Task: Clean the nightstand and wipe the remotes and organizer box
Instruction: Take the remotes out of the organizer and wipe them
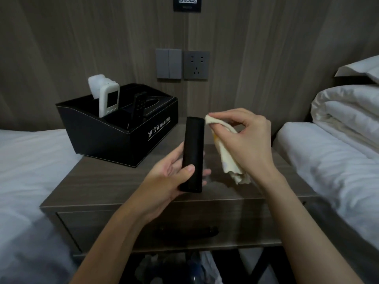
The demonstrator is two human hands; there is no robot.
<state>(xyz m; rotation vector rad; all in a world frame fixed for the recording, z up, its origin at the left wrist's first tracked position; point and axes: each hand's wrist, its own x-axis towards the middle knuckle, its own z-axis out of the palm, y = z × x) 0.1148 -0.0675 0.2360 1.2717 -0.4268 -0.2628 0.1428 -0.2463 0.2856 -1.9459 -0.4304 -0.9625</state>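
Step in hand: wiping of one remote. Held upright above nightstand [123, 187] top, near front edge: black remote [193, 154], no buttons visible on face toward camera. Grasped at lower half by left hand [170, 177], thumb across front, fingers curled behind. Pinched in right hand [249, 138]: yellowish cloth [229, 154], bunched corner touching remote's upper R edge, remainder hanging loose.

Judged approx. mid-task: white remote [108, 99] and small black remote [139, 105] standing in organizer box [106, 136] at rear L of nightstand, w/ tissue [96, 83] poking up behind.

Next move, prob.: cloth drawn down remote's length against firm L-hand grip, then turn-over for other face. Care needed w/ one-handed hold, since a slip is possible.

Legible writing: on box front, white logo + Chinese chars (not read w/ certainty) + "HOTEL". On dark wall plaque [187, 3] above switch [168, 63] and socket [196, 65], QR code; caption beneath illegible.
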